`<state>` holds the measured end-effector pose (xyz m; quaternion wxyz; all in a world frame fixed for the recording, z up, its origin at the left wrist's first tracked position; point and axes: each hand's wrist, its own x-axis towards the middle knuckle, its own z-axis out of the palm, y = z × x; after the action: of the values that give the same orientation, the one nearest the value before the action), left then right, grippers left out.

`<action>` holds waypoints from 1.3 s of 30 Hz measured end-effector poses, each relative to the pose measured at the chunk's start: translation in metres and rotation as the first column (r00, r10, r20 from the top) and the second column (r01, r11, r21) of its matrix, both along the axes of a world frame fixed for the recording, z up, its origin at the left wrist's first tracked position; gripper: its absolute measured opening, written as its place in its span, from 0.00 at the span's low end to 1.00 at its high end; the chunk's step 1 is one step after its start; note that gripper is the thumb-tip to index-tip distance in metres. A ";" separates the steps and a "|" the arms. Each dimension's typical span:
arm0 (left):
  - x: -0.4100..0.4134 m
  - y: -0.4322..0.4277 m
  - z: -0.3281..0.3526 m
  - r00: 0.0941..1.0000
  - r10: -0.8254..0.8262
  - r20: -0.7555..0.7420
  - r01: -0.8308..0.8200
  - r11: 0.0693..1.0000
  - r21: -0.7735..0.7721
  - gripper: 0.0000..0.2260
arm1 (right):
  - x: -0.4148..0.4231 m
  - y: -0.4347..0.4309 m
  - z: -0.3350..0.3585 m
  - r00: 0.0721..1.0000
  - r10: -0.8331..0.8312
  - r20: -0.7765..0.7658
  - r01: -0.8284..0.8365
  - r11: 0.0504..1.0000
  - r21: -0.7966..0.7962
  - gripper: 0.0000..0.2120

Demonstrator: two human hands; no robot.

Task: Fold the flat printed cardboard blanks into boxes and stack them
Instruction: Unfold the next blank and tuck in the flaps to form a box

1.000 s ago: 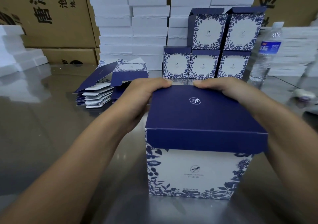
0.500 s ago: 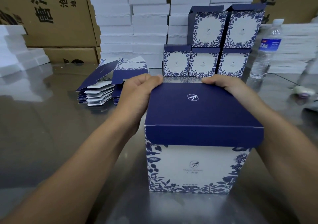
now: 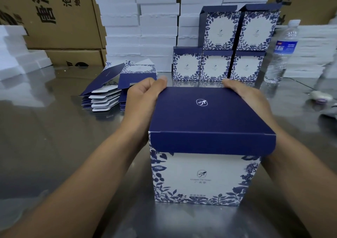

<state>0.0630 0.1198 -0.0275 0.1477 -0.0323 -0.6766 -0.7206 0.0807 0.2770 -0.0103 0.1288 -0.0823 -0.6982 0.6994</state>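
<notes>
Head view: cubic, matte navy-lidded cardboard box between left hand, right hand.

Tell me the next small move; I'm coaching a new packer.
Probably lift the blue-and-white floral cardboard box onto the stack of finished boxes: its navy lid lies shut, and the left hand and right hand grip its far corners.

Blue and white box
I am looking at it showing a dark blue top and a white front with blue leaves; the cartons are looking brown, and the table is shining grey.
</notes>
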 end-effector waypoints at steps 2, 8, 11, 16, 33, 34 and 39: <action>-0.001 -0.001 -0.001 1.000 0.027 -0.014 -0.028 1.000 -0.013 0.20 | 0.001 -0.001 0.002 1.000 -0.001 -0.012 0.001 1.000 0.026 0.20; 0.004 -0.004 -0.001 0.968 0.138 -0.208 -0.154 0.986 -0.063 0.11 | -0.005 0.003 -0.001 1.000 -0.027 -0.012 0.027 0.998 0.053 0.19; 0.009 -0.004 0.003 0.986 0.000 -0.165 -0.010 0.998 -0.063 0.09 | -0.009 0.008 -0.002 1.000 -0.008 -0.020 0.010 0.997 0.080 0.09; 0.011 -0.002 -0.001 0.952 -0.281 -0.122 0.285 0.958 0.017 0.04 | -0.007 0.015 -0.003 0.993 -0.100 -0.059 0.094 0.991 -0.090 0.14; -0.003 0.000 -0.024 0.934 -0.033 -0.355 -0.098 0.933 -0.345 0.12 | -0.021 0.010 -0.021 0.785 -0.042 -0.618 0.147 0.982 0.119 0.08; -0.004 -0.001 -0.026 0.925 -0.001 -0.379 -0.144 0.924 -0.353 0.10 | -0.019 0.006 -0.025 0.772 0.047 -0.633 0.119 0.969 0.216 0.07; -0.006 0.002 -0.034 0.875 0.062 -0.480 -0.260 0.896 -0.359 0.06 | -0.020 -0.001 -0.045 0.683 0.271 -0.678 0.310 0.734 0.604 0.10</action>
<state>0.0565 0.1223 -0.0614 0.3531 -0.1730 -0.7596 -0.5181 0.0605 0.2759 -0.0553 0.4243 0.2479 -0.7905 0.3656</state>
